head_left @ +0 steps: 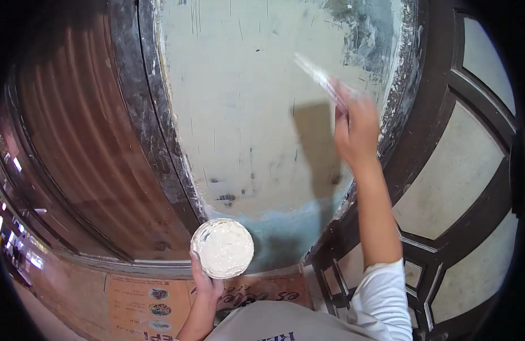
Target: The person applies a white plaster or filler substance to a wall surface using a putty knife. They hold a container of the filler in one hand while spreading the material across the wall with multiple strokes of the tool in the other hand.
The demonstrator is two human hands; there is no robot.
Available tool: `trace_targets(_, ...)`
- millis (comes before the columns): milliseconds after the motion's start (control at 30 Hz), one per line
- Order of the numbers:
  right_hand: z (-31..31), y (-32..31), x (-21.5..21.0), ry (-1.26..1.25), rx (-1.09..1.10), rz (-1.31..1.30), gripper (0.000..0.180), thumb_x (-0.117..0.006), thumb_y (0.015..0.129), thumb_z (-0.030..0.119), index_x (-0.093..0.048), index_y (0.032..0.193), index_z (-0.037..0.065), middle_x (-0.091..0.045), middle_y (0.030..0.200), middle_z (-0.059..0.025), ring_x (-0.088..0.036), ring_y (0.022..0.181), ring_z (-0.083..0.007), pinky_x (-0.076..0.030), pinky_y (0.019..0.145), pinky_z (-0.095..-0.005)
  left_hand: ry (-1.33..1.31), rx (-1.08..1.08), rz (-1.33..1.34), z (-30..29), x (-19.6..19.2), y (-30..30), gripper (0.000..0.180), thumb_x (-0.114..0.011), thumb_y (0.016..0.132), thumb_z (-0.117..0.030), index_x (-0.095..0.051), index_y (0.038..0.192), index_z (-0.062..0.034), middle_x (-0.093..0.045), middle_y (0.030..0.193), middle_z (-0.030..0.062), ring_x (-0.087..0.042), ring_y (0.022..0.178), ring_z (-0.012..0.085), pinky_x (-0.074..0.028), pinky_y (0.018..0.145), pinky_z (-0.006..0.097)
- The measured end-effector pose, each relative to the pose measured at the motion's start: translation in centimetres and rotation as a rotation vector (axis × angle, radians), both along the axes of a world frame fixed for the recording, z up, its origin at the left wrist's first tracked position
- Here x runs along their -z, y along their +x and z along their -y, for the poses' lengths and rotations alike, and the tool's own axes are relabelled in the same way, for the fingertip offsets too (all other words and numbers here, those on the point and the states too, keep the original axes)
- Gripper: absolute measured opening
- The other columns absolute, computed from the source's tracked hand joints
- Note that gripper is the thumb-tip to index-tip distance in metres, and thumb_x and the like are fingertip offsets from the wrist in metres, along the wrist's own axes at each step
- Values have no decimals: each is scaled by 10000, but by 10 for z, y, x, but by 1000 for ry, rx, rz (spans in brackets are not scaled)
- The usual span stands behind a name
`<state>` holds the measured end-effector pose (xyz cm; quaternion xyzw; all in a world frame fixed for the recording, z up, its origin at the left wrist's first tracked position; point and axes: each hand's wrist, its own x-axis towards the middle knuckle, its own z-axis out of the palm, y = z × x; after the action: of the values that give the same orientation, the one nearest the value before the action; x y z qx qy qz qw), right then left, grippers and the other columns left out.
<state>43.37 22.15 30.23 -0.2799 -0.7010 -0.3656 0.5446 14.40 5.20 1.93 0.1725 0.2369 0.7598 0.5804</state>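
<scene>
My left hand [206, 282] grips a round tub [194, 243] from its lower left side. Thick white putty [225, 249] with an uneven surface fills the tub. Raised at the upper right, my right hand [357, 125] is closed around a putty knife [315, 71]. The knife is blurred by motion, with a whitish, long edge pointing up and left. Behind it is a wall panel [240, 113] coated in pale putty, with dark streaks and spots. Whether the blade touches the panel, I cannot tell. The shadow of my arm and hand falls on the panel.
Dark, paint-smeared frame posts [151, 102] border the panel. To the left stands a brown glazed panel [80, 131] with curtain-like folds. Dark wooden lattice with pale panels [453, 170] is at right. A printed orange sheet [134, 307] lies on the floor below.
</scene>
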Motion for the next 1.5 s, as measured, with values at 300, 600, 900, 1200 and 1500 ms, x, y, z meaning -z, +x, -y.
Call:
trace_targets(300,-62,-32,-9,-69,383,83,593,-640,806,104,-575,1340,354,-582,1359,-1,-541,1136,-295,-417,915,-472,-5,-24,-34,7,6,-10,601,-363,1029,-516,-418,1448,-89,-499,1441,107,-505,1294,287,-412,1095,437)
trace_targets(600,22,-21,417,-884,348,135,404,-560,880,137,-656,1251,265,-601,1318,-34,-549,1163,-312,-386,974,-513,-32,-20,-68,11,7,-16,604,-375,1025,-518,-408,1456,-97,-482,1456,104,-486,1315,283,-400,1103,438)
trace_targets(900,-26,-7,136,-194,159,27,475,-621,775,122,-675,1240,204,-619,1299,-68,-507,1201,-362,-318,1035,-530,-52,23,-83,13,10,-17,625,-397,1013,-537,-411,1456,-96,-479,1461,98,-476,1325,279,-394,1106,430)
trace_targets(1200,-57,-45,88,-219,267,-2,525,-614,785,81,-624,1289,232,-553,1385,-63,-444,1298,-327,-301,1060,-525,-69,14,-52,20,14,-21,591,-386,1022,-504,-420,1450,-97,-484,1458,101,-488,1315,284,-405,1100,434)
trace_targets(1500,62,-22,506,-1246,126,-77,428,-545,874,104,-610,1279,228,-606,1298,-65,-533,1213,-325,-360,1022,-524,-103,21,-91,24,27,-44,620,-401,1011,-526,-415,1454,-93,-497,1446,103,-507,1299,288,-424,1085,435)
